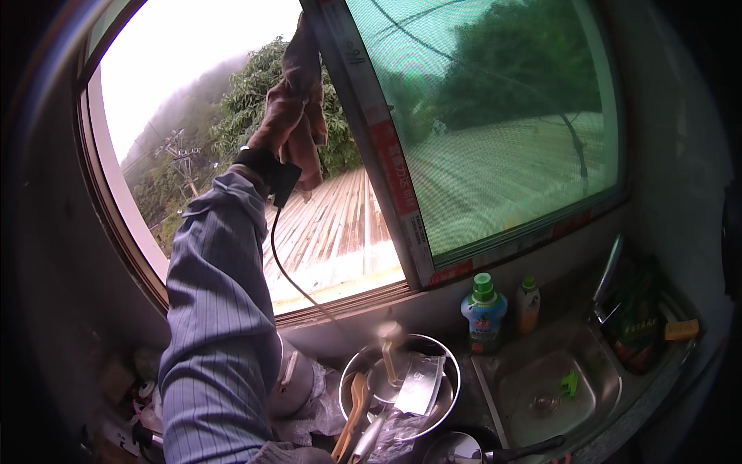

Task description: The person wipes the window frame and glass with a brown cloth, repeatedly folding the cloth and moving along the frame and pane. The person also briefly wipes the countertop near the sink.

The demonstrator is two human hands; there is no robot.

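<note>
My left arm, in a blue striped sleeve, reaches up across the open half of a sliding window. On the wrist is a black band with a small box and a thin cable. My left hand (284,113) grips a brownish cloth (302,58), which stretches up to the dark upright of the window frame (379,130); folds also hang below the hand. The fingers are partly hidden and hard to tell from the cloth. Right of the upright is a green-tinted pane (498,139). My right hand is out of view.
Below the sill, a metal bowl (457,377) holds a cleaver (420,385) and wooden utensils (355,406). A lidded pot (293,377) stands left of it, a black-handled pan (458,449) in front. Two green-capped bottles (484,316) stand beside the steel sink (522,400) and its faucet (608,267).
</note>
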